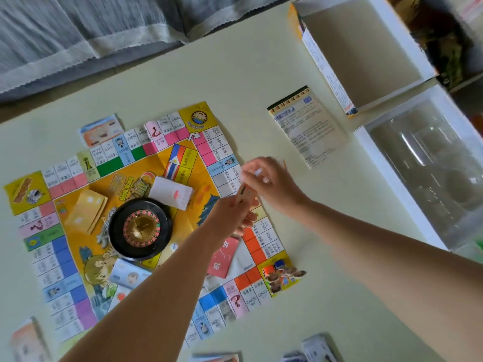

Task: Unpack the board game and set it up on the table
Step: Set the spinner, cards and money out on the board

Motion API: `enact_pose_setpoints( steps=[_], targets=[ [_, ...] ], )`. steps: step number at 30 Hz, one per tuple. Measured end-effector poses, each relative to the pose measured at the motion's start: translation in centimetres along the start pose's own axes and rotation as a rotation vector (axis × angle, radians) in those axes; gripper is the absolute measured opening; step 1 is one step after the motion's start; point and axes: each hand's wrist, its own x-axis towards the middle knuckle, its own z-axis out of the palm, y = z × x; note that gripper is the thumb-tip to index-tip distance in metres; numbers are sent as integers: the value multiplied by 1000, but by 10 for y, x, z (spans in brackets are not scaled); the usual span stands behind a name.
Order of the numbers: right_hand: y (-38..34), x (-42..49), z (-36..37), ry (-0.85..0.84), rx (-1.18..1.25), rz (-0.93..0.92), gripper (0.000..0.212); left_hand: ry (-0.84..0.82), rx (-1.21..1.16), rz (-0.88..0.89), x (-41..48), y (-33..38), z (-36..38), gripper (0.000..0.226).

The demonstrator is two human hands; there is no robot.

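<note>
The colourful paper game board (78, 270) lies unfolded on the pale table (326, 296). A black roulette wheel (141, 228) sits on its middle, with a yellow card stack (87, 209), a white card stack (172, 192) and a red card stack (224, 257) around it. My left hand (230, 215) pinches a small card (244, 193) above the board's right edge. My right hand (271, 181) is just beyond it, fingers curled at the card's top; its grip is blurred.
A rules sheet (311, 126) lies right of the board. The open white box (366, 48) and a clear plastic insert tray (431, 163) sit at the far right. Card piles lie at the near edge (318, 348) and bottom left (26, 340). Small figure tokens (282, 275) crowd the board's corner.
</note>
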Motion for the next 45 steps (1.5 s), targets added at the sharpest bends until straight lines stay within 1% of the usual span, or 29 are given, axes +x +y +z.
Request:
enact_pose_setpoints(
  steps=[1,2,3,5,7,9,12,13,15,17,19,20,22,25,27,29,32,35,37,39,40,42,44,45],
  targets=[
    [-8,-7,11,-85,-7,0,26,7,48,2,-5,-6,-2,17],
    [-13,-14,22,-130,-26,-3,25,11,90,4,-8,-11,-4,16],
    [-16,-19,33,-129,-44,-7,22,18,119,10,-12,-17,-7,17],
    [-20,-30,52,-73,-42,6,16,76,119,29,-24,-30,-16,15],
    [-25,-42,70,-29,9,21,17,201,97,47,-40,-45,-29,9],
    [-31,-57,86,-47,78,27,19,295,65,38,-55,-63,-43,5],
    [-34,-80,114,-185,149,47,20,331,65,-20,-76,-95,-68,6],
    [-32,-86,122,-208,126,33,20,334,91,-39,-81,-104,-76,9],
    [-28,-97,137,-229,28,-1,13,342,151,-67,-91,-123,-94,18],
    [-27,-107,151,-279,20,26,9,337,170,-94,-101,-141,-110,21],
    [-30,-113,163,-332,77,85,12,352,187,-103,-109,-153,-124,9],
    [-33,-115,168,-340,124,126,14,381,205,-92,-111,-158,-129,9],
    [-41,-116,182,-312,276,226,17,479,202,-87,-116,-167,-139,16],
    [-55,-111,200,-238,536,387,16,657,113,-99,-120,-180,-149,30],
    [-61,-106,213,-229,583,436,14,706,31,-132,-121,-188,-153,36],
    [-63,-101,227,-219,547,431,12,705,-49,-168,-120,-194,-155,36],
    [-57,-96,244,-141,421,382,12,652,-177,-221,-116,-199,-153,30],
    [-49,-95,252,-42,145,263,16,600,-358,-244,-110,-201,-148,27],
    [-47,-98,253,10,-9,168,15,600,-413,-245,-106,-200,-145,25],
    [-44,-99,252,48,-132,82,19,602,-465,-243,-105,-200,-144,24],
    [-43,-99,251,41,-180,47,24,601,-484,-243,-104,-201,-144,23],
    [-42,-98,251,-34,-249,-4,32,603,-507,-242,-104,-200,-145,19],
    [-44,-97,253,-95,-284,-21,31,588,-534,-225,-105,-197,-144,12],
    [-44,-97,254,-96,-291,-22,30,577,-550,-213,-105,-195,-143,11]
  ],
)
